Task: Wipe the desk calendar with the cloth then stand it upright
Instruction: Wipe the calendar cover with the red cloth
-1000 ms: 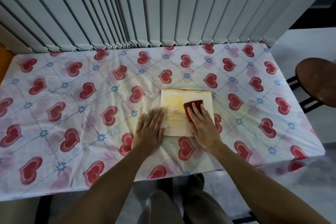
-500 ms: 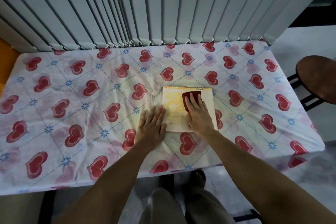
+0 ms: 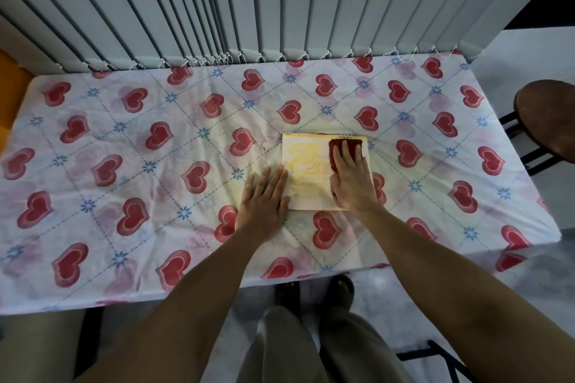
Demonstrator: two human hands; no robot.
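We are leaning over a table draped in a heart-print cloth (image 3: 130, 140), where the spiral-bound desk calendar (image 3: 308, 177) is lying flat under our palms. Our left hand (image 3: 264, 199), fingers together and flattened, is pinning its near left corner. Our right hand (image 3: 351, 180), fingers spread, is pressing a dark red cloth (image 3: 345, 149) onto its far right part. We are judging it light, stiff card, best lifted by its side edges.
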